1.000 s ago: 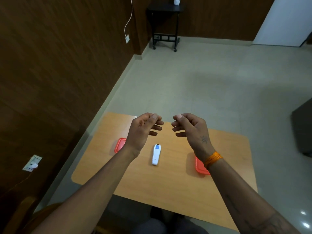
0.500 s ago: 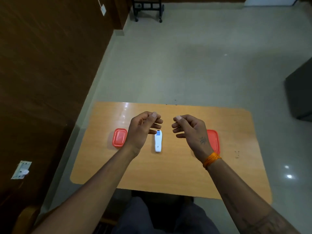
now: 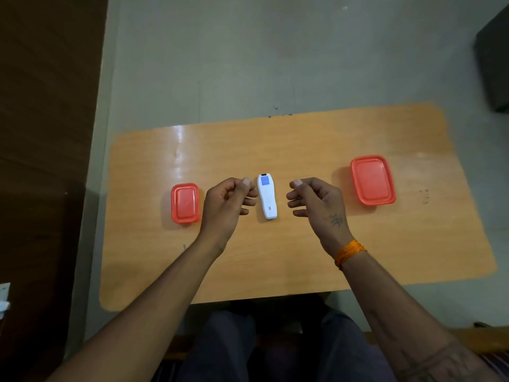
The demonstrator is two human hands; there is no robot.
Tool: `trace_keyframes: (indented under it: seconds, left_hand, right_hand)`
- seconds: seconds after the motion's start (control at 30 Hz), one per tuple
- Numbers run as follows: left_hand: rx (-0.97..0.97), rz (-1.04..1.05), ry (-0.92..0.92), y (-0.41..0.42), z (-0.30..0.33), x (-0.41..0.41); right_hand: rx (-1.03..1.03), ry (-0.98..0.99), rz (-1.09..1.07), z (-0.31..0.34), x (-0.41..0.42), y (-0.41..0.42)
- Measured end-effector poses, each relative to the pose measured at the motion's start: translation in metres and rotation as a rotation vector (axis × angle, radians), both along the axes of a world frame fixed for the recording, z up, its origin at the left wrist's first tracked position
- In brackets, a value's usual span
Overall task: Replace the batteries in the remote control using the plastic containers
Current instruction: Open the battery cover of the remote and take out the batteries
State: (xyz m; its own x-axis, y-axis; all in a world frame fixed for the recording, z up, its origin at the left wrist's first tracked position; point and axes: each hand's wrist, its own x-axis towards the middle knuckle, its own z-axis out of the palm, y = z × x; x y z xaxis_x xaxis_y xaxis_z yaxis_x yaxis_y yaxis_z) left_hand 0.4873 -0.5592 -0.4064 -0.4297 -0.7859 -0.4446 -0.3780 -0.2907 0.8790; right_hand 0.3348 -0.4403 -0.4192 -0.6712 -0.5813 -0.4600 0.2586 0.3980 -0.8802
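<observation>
A white remote control (image 3: 267, 196) with a small blue screen lies face up in the middle of the wooden table (image 3: 289, 252). My left hand (image 3: 227, 205) hovers just left of it and my right hand (image 3: 316, 204) just right of it. Both hands have loosely curled fingers and hold nothing. A small plastic container with a red lid (image 3: 185, 203) sits left of my left hand. A larger red-lidded container (image 3: 372, 180) sits to the right. Both lids are on, so the contents are hidden.
The table stands on a grey floor, with a dark wooden wall (image 3: 46, 133) along its left side. A dark piece of furniture (image 3: 495, 59) stands at the far right. My knees (image 3: 275, 346) are under the near table edge.
The view has tilted down, so the table now fills the frame. My hands have kept the same curled pose on either side of the remote. Nothing on the table has moved.
</observation>
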Motion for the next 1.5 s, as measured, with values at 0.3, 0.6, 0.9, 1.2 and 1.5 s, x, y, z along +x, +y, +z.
trace_keyframes:
  seconds: [0.3,0.6,0.9,1.2,1.5]
  left_hand:
    - [-0.065,0.190,0.049,0.003,-0.178,-0.008]
    - [-0.279,0.340,0.128,0.009,-0.282,-0.020]
    - [-0.443,0.326,0.214,0.020,-0.299,-0.011]
    - [-0.501,0.128,-0.038,0.048,-0.295,0.002]
    - [-0.408,-0.002,-0.122,0.037,-0.277,-0.019]
  right_hand:
    - [0.076,0.132,0.028,-0.180,-0.008,-0.013]
    - [-0.146,0.362,-0.006,-0.281,-0.014,-0.016]
    - [-0.189,0.573,0.045,-0.298,-0.012,-0.007]
    - [-0.019,0.619,0.144,-0.279,0.007,0.005]
    - [0.108,0.701,0.209,-0.278,0.011,-0.012]
